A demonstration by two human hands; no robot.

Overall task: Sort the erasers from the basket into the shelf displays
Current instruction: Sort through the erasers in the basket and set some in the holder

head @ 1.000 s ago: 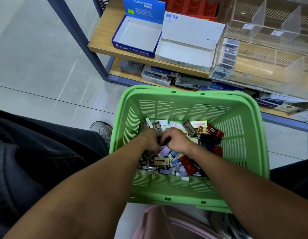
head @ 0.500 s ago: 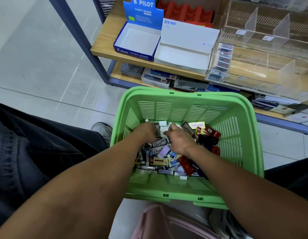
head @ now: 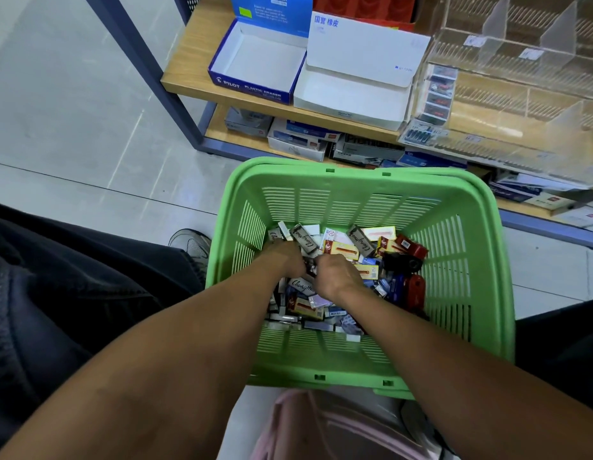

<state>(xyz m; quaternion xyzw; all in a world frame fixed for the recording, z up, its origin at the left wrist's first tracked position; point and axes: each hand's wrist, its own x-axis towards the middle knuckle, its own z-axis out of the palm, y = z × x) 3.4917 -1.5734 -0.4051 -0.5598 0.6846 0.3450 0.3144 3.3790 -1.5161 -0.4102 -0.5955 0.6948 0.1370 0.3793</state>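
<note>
Wooden shelf (head: 195, 78) at twelve o'clock carries two open boxes: blue box (head: 255, 66) bare, white box (head: 351, 91) bare — nothing sorted into them yet, I judge. Green basket (head: 480, 293) below, at six o'clock, holds the heaped erasers (head: 341, 249). Left hand (head: 286, 260) and right hand (head: 336, 277) meet mid-pile, fingers curled down — whether either clamps an eraser, I cannot tell.

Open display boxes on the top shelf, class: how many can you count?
2: the blue Pilot box on the left, the white box touching its right side. Others may lie beyond the frame.
</note>
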